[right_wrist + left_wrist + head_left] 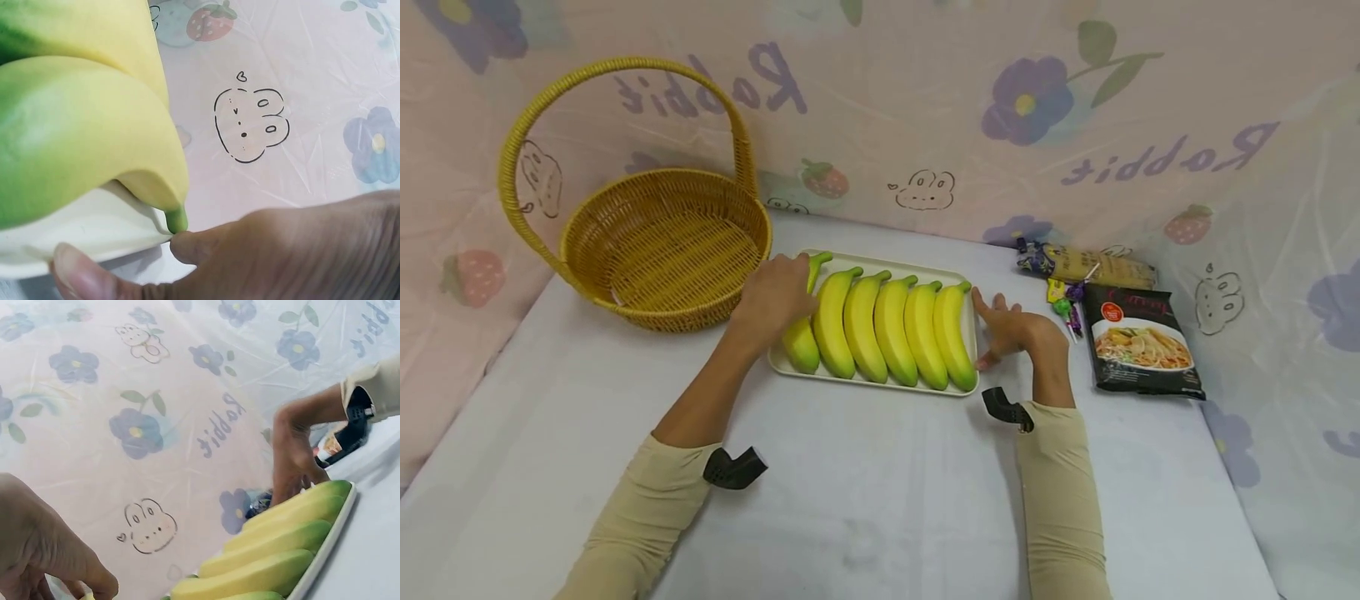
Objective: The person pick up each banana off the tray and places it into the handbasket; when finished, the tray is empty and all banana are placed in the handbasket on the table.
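A row of several yellow bananas with green ends lies side by side on a pale rectangular tray. Over the tray's left end, my left hand grips the leftmost banana from above, covering its middle. At the opposite end, my right hand touches the tray's right rim with fingers spread. In the right wrist view, the thumb and a fingertip rest against the rim near the stem of the end banana. Only a sliver of the gripped banana shows in the left wrist view.
A yellow woven basket with a tall handle stands at the back left, close to my left hand. To the right are a black noodle packet, wrapped lollipops and a long tan package. A patterned curtain hangs behind the white table.
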{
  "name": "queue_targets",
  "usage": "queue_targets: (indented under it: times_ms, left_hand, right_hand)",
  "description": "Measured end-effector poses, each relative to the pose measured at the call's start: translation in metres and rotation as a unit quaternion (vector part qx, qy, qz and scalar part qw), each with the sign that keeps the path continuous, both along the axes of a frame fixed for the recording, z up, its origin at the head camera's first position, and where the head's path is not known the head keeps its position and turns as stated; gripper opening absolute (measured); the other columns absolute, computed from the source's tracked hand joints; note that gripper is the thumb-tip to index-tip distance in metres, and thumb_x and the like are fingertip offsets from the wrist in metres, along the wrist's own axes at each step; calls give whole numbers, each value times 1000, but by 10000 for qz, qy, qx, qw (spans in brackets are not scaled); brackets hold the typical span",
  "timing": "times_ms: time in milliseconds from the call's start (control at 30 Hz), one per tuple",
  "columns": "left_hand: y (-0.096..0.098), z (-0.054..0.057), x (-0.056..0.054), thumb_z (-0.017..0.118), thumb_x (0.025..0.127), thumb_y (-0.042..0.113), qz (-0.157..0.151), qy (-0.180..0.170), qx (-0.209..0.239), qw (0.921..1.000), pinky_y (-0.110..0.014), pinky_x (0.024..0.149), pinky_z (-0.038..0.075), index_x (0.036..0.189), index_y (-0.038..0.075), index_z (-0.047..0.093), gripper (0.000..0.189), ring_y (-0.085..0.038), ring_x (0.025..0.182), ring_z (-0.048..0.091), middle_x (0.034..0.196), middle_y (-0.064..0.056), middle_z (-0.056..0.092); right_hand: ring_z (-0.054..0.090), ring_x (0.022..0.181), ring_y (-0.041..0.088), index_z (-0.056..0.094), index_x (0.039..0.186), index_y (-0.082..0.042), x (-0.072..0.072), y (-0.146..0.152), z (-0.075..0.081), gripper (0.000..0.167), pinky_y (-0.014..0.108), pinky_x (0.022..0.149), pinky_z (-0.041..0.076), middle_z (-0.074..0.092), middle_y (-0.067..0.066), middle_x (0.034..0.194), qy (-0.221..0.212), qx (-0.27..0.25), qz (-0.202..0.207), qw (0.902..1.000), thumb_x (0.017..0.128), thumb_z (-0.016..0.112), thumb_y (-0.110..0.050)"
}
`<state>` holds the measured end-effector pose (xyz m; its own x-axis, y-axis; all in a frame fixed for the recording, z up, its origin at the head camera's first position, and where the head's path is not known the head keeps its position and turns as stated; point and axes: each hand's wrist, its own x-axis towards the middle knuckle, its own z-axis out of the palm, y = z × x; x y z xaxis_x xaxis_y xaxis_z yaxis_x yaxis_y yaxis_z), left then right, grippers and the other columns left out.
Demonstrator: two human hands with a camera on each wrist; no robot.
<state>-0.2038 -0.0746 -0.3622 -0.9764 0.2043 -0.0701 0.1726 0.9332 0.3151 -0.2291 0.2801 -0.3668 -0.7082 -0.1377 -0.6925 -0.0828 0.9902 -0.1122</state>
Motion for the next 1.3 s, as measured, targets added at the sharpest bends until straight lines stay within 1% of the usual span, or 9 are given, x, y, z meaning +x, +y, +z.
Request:
queue_targets:
  times_ms: [200,267,400,533,633,800,933,1167,1300]
  left_hand:
    - [-10,29,2,63,92,13,-28,195,580,9981,-44,71,54,153,1,46,65,-32,85,60,114,-25,70]
    - [-14,40,1,64,92,13,12,372,650,9972,-46,73,54,156,5,45,67,-33,88,60,120,-26,69]
    - [-20,57,-6,63,94,14,53,847,739,9936,-46,68,54,160,13,42,69,-33,84,58,113,-26,67]
    - [-28,66,-14,62,97,14,99,1215,1233,9848,-55,86,55,162,19,40,69,-37,98,60,126,-25,65]
    - [-36,70,-16,65,95,11,253,1414,1784,9734,-61,107,47,161,18,42,70,-43,123,58,148,-23,58]
    - [-54,75,-19,66,93,4,703,1685,2158,9592,-58,112,46,156,13,48,66,-44,133,54,151,-23,56]
    - [-73,75,-22,62,95,3,1015,1605,2110,9588,-55,116,45,157,11,47,64,-40,136,51,155,-20,53]
    - [-102,69,-28,59,93,-2,1204,1594,2018,9588,-56,121,40,155,5,49,64,-42,144,48,159,-20,50]
    - [-117,67,-29,52,96,-3,1329,1390,1928,9622,-59,121,38,158,5,44,63,-45,146,44,161,-22,46]
  right_hand:
    - [-5,155,62,-18,166,-16,-2,-1,0,130,82,119,11,-17,34,169,-45,51,-12,10000,88,84,-37]
    - [-6,155,62,-18,166,-16,-2,-2,-1,130,82,119,10,-17,34,169,-46,29,23,10000,88,84,-37]
    - [-6,155,62,-19,166,-16,-3,-3,-2,130,82,119,10,-17,35,169,-46,-24,37,10000,88,84,-36]
    - [-8,156,59,-19,166,-19,-2,-4,-2,130,81,120,10,-18,31,170,-99,-54,-92,9999,88,84,-35]
    - [-8,157,59,-19,166,-21,-1,-3,-2,129,81,120,10,-19,30,171,-107,-46,-142,9998,89,84,-34]
    - [-7,157,59,-19,166,-20,-1,-3,-2,129,81,120,10,-19,30,170,-100,15,-122,9999,89,84,-35]
    - [-7,157,58,-19,166,-21,0,-4,-3,129,81,120,10,-19,29,171,-109,47,-160,9998,89,84,-34]
    - [-8,157,58,-20,166,-22,-1,-3,-1,130,81,120,9,-20,29,171,-139,57,-185,9997,89,83,-35]
    - [-8,157,58,-20,166,-22,-1,-3,-2,130,81,120,9,-20,28,171,-128,54,-192,9997,89,84,-35]
